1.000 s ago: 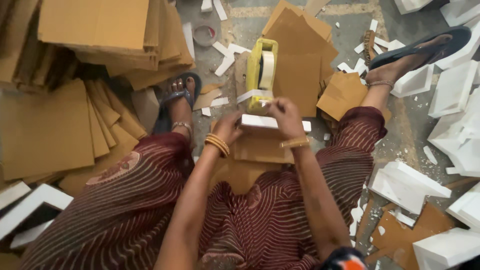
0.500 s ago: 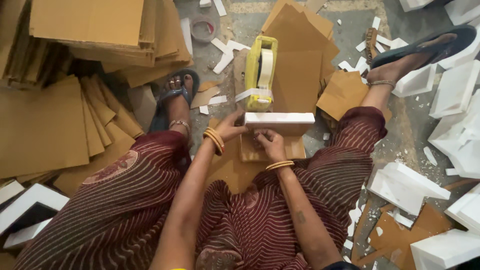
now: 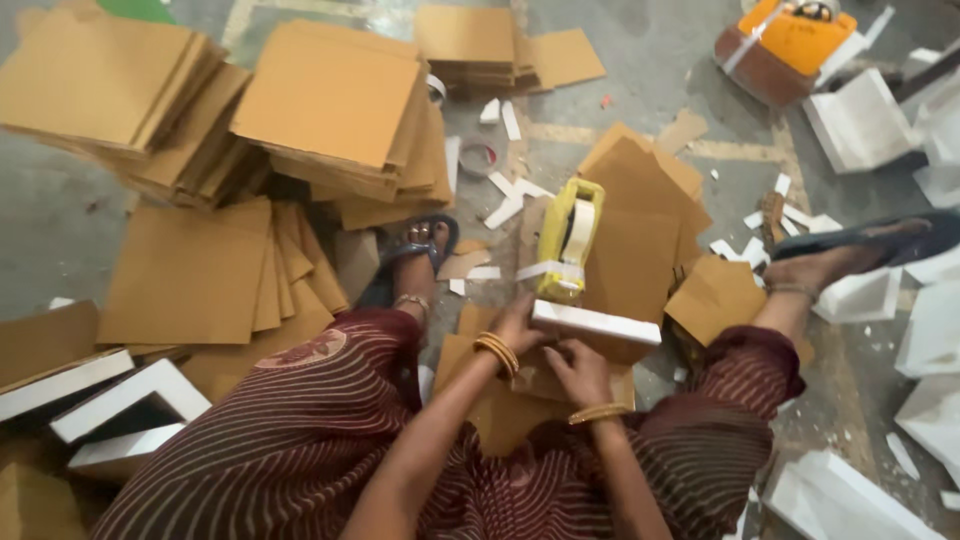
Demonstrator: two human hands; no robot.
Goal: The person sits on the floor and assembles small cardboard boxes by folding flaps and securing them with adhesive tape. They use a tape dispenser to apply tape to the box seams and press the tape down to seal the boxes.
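Note:
I sit on the floor with a long white foam strip [image 3: 600, 322] held over my lap. My left hand [image 3: 520, 325] grips the strip's left end. My right hand [image 3: 578, 368] curls against its near side, above a brown cardboard piece [image 3: 500, 415] lying on my lap. A yellow tape dispenser [image 3: 568, 238] with a white tape roll stands just beyond the strip, a loose tape end hanging from it. Both wrists wear gold bangles.
Tall stacks of cardboard sheets [image 3: 330, 110] rise at the far left, with flat sheets [image 3: 190, 275] beside my left foot. White foam corner pieces [image 3: 860, 120] lie along the right and at the near left [image 3: 130, 400]. An orange object [image 3: 795, 40] sits far right.
My right hand has come back from the strip's far side to its near side. The strip now lies flat in front of the dispenser. My head has tilted up, showing more floor.

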